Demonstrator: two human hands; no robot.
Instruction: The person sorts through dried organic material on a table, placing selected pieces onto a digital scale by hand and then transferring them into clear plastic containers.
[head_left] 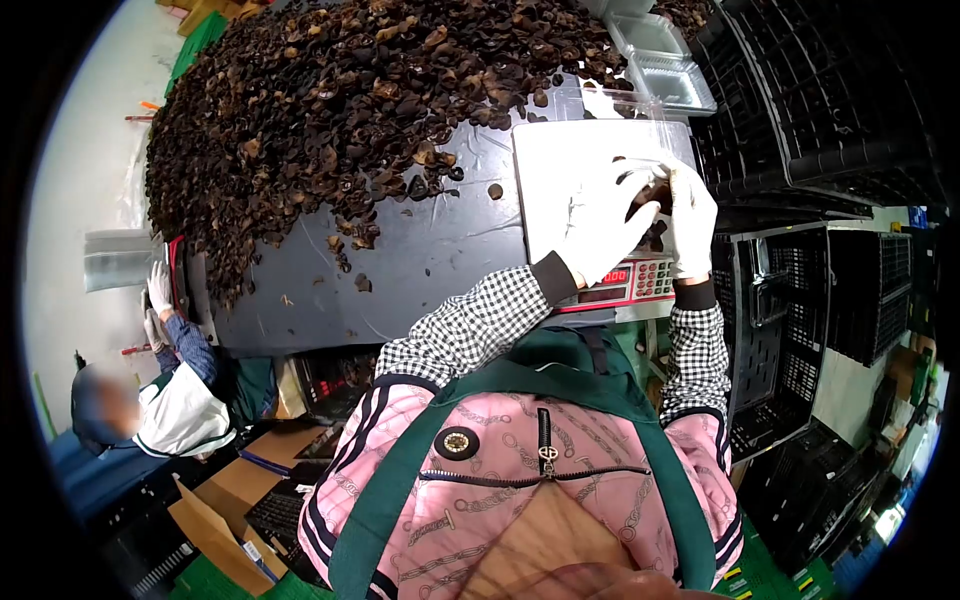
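Both white-gloved hands are together over the white plate of a weighing scale point(545, 190) with a red keypad panel. My left hand point(605, 220) curls its thumb and fingers around the left side of a small cluster of dried wood ear mushrooms point(655, 195). From the right, my right hand point(692, 215) closes around the same dark brown pieces. Clear plastic, apparently part of a box, shows just behind the fingers; how far it reaches under the hands is hidden. A large heap of dried wood ear mushrooms point(330, 110) covers the far and left part of the dark table point(470, 240).
Clear plastic boxes point(672, 85) stand behind the scale. Black crates point(800, 100) are stacked along the right side. At the left, a co-worker in white gloves point(160, 290) is at the table's far end. An open cardboard box point(225, 520) lies lower left.
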